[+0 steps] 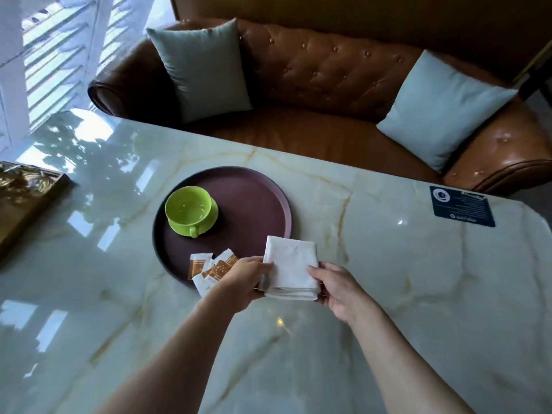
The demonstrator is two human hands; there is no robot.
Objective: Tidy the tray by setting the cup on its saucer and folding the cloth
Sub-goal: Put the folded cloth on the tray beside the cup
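Two bare forearms reach in from the near edge over the tabletop [388,264], a pale marble slab with yellowish veins. Beyond its far edge stands a brown tufted sofa [328,76] with two pale cushions. On the tabletop sits a round dark tray [254,192], and near the right end lies a dark blue card [461,206]. The white cloth [291,267] is folded into a thick square and held at the tray's near right rim — the left hand [246,280] pinches its left edge, the right hand [336,289] clasps its right edge, each grip closed on the fabric. The green cup [188,209] stands upright on its green saucer [209,221] in the tray's left part, handle toward the camera. Several sachets [209,268] lie at the tray's near edge, partly under the left hand.
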